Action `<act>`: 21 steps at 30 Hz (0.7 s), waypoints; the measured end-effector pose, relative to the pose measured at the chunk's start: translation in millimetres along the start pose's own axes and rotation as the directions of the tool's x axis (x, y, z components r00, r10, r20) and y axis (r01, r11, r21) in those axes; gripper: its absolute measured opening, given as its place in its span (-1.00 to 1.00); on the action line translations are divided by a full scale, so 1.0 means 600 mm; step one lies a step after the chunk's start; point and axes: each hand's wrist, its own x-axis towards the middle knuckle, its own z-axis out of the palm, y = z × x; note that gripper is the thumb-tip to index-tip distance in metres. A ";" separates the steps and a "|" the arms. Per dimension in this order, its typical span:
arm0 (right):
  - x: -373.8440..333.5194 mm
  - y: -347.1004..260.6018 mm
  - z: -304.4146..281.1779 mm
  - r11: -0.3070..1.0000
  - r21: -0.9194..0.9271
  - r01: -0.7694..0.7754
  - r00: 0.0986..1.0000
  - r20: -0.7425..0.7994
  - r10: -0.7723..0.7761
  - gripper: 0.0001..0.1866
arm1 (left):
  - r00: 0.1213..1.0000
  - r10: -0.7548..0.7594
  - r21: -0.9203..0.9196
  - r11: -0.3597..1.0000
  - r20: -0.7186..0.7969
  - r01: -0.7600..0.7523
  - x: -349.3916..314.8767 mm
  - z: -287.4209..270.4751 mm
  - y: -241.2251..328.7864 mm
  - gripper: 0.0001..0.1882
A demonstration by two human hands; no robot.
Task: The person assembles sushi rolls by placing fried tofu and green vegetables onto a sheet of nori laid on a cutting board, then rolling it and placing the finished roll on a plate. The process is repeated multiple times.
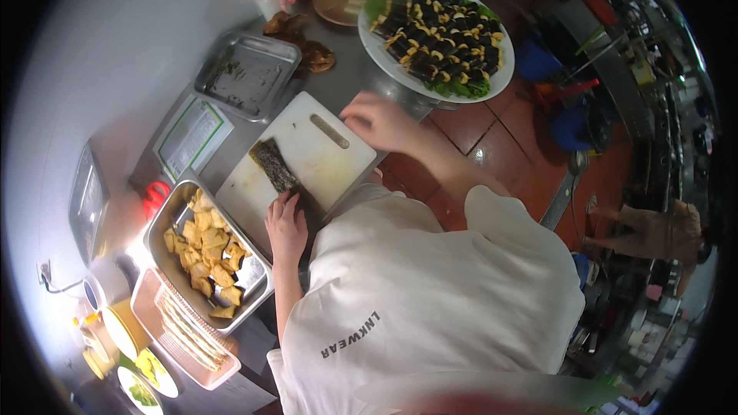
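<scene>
A white cutting board [304,154] lies on the counter in front of me, with a dark strip of seaweed [270,165] across it. My left hand [286,221] is at the near end of that strip, its bent fingers closed on the edge. Beside the board's right corner, my right hand [378,119] is slightly blurred; its fingers are partly spread and nothing shows in them. Just beyond it, a large white oval plate [373,52] bears dark seaweed rolls [442,34] with yellow filling over green leaves.
Left of the board stands a metal pan [261,288] of golden fried pieces [207,242], beside a pink basket [146,292] with pale sticks. A shallow metal tray [250,77] with green scraps lies farther back. Red scissor handles [156,196] are near the wall. A person [653,230] is at far right.
</scene>
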 end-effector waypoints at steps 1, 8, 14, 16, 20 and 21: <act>-0.006 -0.005 0.043 0.999 0.032 0.017 0.997 0.081 -0.019 -0.82 | 1.000 -0.008 0.015 1.000 -0.001 0.008 0.000 -0.002 0.003 -0.62; -0.019 -0.037 0.276 0.943 0.008 0.332 0.900 0.297 -0.320 -0.61 | 0.940 -0.166 -0.104 0.985 -0.298 0.141 -0.033 0.027 0.001 -0.62; 0.017 -0.062 0.308 0.920 0.044 0.389 0.839 0.397 -0.373 -0.64 | 0.834 -0.379 -0.302 0.914 -0.402 0.270 -0.048 0.031 0.011 -0.56; 0.031 -0.073 0.305 0.904 0.013 0.428 0.811 0.435 -0.390 -0.65 | 0.818 -0.383 -0.383 0.897 -0.429 0.220 -0.052 0.036 0.010 -0.54; 0.066 -0.072 0.297 0.979 0.171 0.108 0.716 0.670 -0.196 -0.66 | 0.833 -0.305 -0.346 0.926 -0.461 0.148 -0.045 0.048 0.008 -0.57; 0.075 -0.075 0.294 0.984 0.168 0.058 0.689 0.707 -0.161 -0.66 | 0.838 -0.284 -0.325 0.936 -0.467 0.136 -0.042 0.051 0.004 -0.58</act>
